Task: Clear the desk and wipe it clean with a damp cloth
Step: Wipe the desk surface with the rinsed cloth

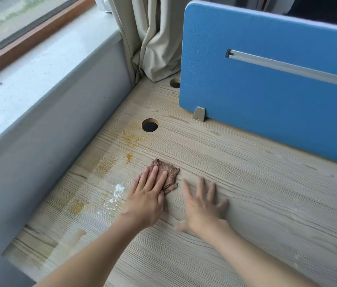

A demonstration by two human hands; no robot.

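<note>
A small brown cloth lies flat on the pale wood-grain desk. My left hand presses on it with straight fingers and covers its near left part. Just to its right, my right hand lies flat on the bare desk with fingers spread, holding nothing. Left of the cloth, yellow-orange stains streak the desk, with another patch nearer to me. A small heap of white powder sits close to my left hand.
A blue partition panel stands along the desk's far edge on a metal foot. Two round cable holes open in the desk top. A grey wall and window sill run along the left; a beige curtain hangs in the corner.
</note>
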